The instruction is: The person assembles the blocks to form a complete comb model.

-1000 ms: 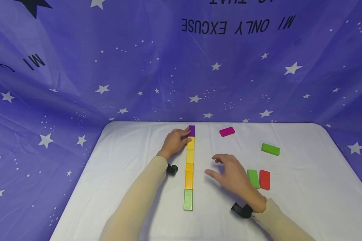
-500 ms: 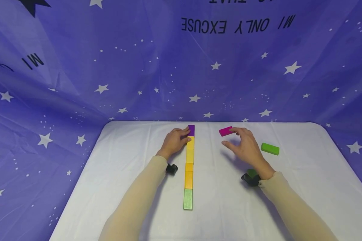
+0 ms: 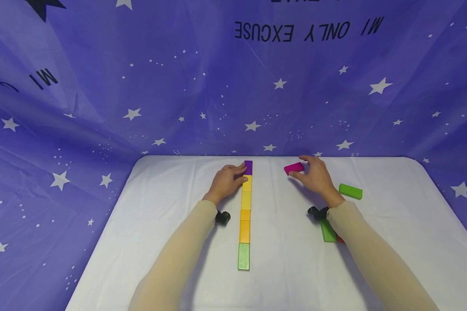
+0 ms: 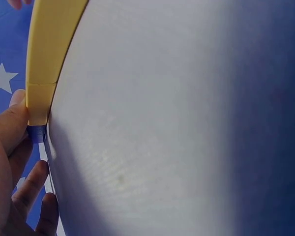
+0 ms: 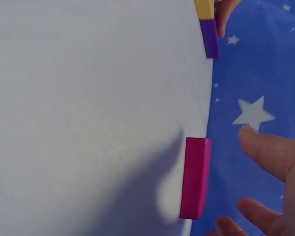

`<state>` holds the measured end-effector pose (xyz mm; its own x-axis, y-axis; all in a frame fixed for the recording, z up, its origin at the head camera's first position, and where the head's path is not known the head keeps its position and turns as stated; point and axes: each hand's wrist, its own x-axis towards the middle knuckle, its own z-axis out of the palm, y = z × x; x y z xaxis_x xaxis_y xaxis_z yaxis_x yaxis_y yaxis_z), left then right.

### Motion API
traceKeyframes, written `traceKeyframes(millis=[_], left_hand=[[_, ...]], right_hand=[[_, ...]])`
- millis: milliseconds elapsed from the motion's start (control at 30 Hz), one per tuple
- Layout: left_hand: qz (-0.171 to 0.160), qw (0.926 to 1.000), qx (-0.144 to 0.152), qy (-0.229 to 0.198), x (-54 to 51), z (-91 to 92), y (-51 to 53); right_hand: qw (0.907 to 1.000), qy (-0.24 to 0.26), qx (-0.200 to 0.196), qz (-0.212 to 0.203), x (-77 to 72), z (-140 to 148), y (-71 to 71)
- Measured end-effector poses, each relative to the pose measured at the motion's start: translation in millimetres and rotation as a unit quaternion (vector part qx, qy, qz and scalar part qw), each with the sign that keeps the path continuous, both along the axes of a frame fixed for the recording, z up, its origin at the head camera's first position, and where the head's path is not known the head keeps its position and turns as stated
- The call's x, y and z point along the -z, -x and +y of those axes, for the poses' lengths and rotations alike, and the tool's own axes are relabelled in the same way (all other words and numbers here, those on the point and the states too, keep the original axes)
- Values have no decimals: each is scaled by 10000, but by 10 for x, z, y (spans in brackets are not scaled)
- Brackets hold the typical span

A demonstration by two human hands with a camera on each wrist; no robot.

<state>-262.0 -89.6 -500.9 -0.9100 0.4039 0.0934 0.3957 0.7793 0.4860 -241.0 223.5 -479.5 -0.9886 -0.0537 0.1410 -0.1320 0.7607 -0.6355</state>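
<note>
Fingers [image 3: 307, 158] of the right hand [image 3: 318, 176] are spread well apart from the thumb, and nothing is gripped between them. In the head view, the right end of the magenta block [image 3: 293, 168] is bracketed by thumb and forefinger; in the right wrist view, open space is shown between block and fingers, so contact is not confirmed. The block is found on the tabletop [image 3: 280, 259] near its far edge, to the left of the right hand, which is the nearer of the two. Its long axis is laid crosswise, right end slightly farther off, thus roughly square to the row of blocks [image 3: 246, 201], which is aligned away from the person. That row is ended at the far side by a purple block [image 3: 250, 168]. Against this end the left hand [image 3: 223, 181] is rested, fingers extended, with the adjoining yellow block [image 3: 248, 185] touched by the thumb.
</note>
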Motion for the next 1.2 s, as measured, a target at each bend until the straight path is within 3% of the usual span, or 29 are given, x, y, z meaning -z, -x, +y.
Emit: traceKeyframes(millis=[233, 467, 733, 1200], left_hand=[[-29, 10000, 18, 7, -9, -6, -1], [-44, 10000, 21, 65, -24, -5, 6], [-57, 10000, 10, 77, -13, -2, -1], [-22, 10000, -13, 47, -14, -1, 2]], right_hand=[[9982, 158, 23, -572, 64, 15, 161], [9943, 128, 231, -1031, 129, 4, 231], [9969, -40, 294, -724, 175, -18, 220], [9960, -152, 529, -704, 113, -172, 208]])
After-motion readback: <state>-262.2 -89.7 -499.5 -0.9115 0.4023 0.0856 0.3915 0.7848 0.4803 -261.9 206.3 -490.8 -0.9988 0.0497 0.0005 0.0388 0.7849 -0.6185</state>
